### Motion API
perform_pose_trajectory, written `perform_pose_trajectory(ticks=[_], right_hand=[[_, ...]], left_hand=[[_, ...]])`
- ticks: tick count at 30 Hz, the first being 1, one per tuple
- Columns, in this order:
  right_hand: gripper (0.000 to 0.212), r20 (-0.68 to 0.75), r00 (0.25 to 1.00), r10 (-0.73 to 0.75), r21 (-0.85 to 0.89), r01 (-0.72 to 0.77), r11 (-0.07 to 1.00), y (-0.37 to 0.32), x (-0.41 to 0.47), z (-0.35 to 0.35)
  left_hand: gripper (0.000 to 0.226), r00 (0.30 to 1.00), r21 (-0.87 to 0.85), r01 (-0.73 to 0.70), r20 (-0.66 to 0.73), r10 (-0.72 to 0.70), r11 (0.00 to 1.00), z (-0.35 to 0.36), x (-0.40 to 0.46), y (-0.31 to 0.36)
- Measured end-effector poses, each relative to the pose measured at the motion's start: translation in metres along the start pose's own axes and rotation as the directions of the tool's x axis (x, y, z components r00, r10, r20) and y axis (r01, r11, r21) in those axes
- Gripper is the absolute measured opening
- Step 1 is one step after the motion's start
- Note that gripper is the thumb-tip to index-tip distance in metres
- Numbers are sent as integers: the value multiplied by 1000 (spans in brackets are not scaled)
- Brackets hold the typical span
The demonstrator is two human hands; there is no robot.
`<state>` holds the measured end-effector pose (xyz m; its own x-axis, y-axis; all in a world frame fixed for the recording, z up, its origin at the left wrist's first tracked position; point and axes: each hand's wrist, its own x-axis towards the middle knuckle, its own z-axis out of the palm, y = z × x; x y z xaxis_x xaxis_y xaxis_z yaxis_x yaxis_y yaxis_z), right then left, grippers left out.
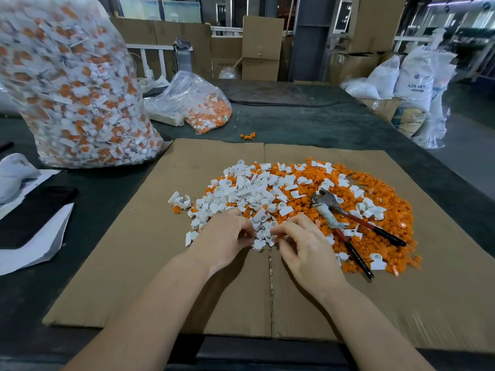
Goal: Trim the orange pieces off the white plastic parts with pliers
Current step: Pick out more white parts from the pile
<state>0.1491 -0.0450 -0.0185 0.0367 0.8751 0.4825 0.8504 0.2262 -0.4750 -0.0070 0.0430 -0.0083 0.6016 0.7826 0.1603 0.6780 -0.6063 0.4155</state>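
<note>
Far left we see a big clear bag (72, 84) of untrimmed parts; a smaller bag (203, 103) behind; our left hand (227, 236) and right hand (302, 245) curl fingers into the white plastic parts (249, 194) on cardboard (134, 263), what they pinch we cannot tell; pliers (348, 220) lie ungripped on orange pieces (385, 231); far-right sack (413, 81) reads "ABS RESIN".
</note>
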Motion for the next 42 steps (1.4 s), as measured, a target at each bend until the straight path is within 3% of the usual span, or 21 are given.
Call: perform_pose_trajectory(ticks=[11,13,18,22,29,33,36,42], right_hand=[[11,-198,979,38,-34,-45,998,6,-2,3],[8,-203,979,33,-47,-44,998,6,-2,3],[8,-232,972,39,-56,-53,997,6,-1,3],[8,-239,971,27,-58,-42,997,6,-1,2],[8,-252,967,24,-60,-40,997,7,-2,2],[7,-260,966,9,-75,-30,997,6,0,3],[7,-256,967,0,-81,-22,996,6,1,2],[9,-257,966,2,-93,-27,995,8,8,0]], left_hand=[[13,996,34,-32,79,30,999,-4,2,4],[14,999,-2,-12,43,12,1000,-6,1,5],[41,998,-191,-28,-52,18,981,-8,-2,11],[28,1000,-218,-13,-8,12,976,-1,-4,19],[12,985,-299,36,-150,-84,953,3,-10,18],[23,999,-214,-16,-37,8,977,8,-13,21],[18,1000,-129,-26,13,28,991,15,-11,23],[9,984,-373,78,-122,-132,924,22,-1,31]])
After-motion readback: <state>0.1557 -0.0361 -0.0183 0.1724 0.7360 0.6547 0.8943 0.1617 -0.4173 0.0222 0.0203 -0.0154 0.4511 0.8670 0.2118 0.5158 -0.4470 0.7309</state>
